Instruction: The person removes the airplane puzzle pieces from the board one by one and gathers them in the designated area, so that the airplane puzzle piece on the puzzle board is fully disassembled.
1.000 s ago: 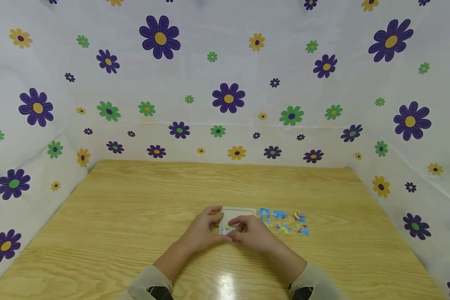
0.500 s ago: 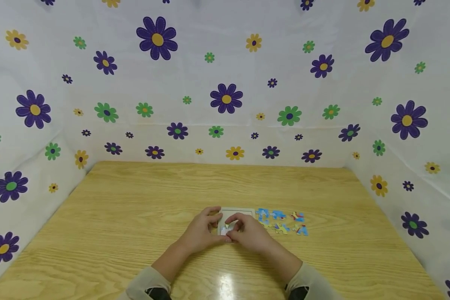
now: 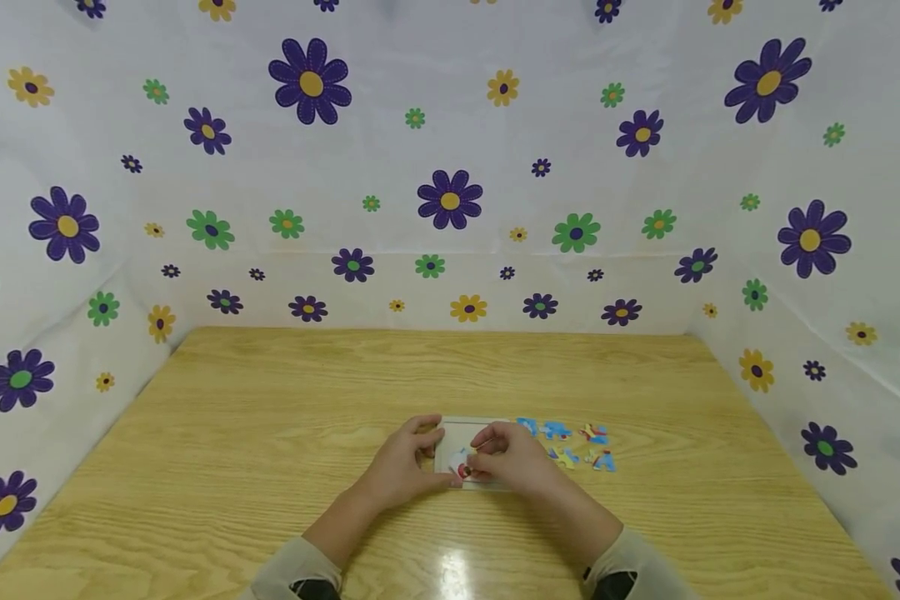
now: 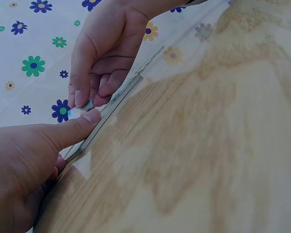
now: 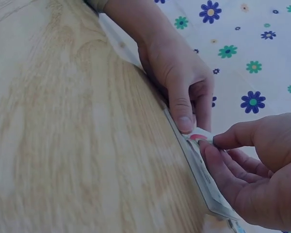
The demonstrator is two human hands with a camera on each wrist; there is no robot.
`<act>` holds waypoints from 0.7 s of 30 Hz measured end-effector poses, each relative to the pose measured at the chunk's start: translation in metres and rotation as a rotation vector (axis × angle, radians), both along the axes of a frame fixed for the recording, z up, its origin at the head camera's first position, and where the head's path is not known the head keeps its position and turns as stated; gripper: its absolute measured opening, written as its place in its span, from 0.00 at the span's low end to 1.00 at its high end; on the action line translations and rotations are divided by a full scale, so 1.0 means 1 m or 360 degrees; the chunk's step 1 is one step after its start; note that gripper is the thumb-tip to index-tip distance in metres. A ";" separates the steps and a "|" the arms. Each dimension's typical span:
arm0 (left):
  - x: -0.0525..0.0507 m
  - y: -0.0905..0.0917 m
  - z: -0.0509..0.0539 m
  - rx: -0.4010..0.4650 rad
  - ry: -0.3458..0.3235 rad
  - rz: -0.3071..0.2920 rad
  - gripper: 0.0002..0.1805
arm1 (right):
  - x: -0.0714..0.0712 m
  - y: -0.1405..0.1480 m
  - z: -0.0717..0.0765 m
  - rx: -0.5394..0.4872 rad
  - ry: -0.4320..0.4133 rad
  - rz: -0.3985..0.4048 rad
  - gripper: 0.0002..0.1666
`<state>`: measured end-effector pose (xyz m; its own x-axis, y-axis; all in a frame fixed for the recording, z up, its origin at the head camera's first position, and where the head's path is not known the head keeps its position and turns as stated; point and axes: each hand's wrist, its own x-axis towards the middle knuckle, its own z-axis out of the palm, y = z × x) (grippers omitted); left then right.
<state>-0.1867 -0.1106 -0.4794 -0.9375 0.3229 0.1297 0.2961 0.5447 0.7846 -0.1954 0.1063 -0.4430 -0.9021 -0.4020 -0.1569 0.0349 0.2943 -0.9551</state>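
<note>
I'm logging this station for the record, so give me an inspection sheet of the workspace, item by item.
Surface: light-brown wood-grain table, shiny toward the near side.
Job's things: pale rectangular puzzle tray; white-and-red jigsaw piece at its near side, seating unclear; loose blue, yellow and red jigsaw pieces to the tray's right, at least one partly hidden.
Clutter: nothing seen.
Hands: bare left hand grips the tray at its left; bare right hand pinches the white-and-red piece.
Cables: nothing seen.
Surroundings: white cloth printed with purple, green and yellow flowers, behind the table and on both sides.
</note>
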 end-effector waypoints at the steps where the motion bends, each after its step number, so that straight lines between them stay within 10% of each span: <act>1: 0.000 0.000 0.000 -0.0006 0.0005 0.0000 0.46 | 0.000 0.002 0.002 -0.0007 -0.0012 0.0014 0.14; 21: -0.001 0.002 0.000 -0.0020 0.0008 0.0015 0.46 | 0.002 0.069 0.006 0.0003 -0.0086 0.0075 0.17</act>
<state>-0.1875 -0.1085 -0.4795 -0.9399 0.3155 0.1303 0.2947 0.5573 0.7763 -0.1931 0.1749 -0.4374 -0.8724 -0.4434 -0.2059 0.0726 0.2989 -0.9515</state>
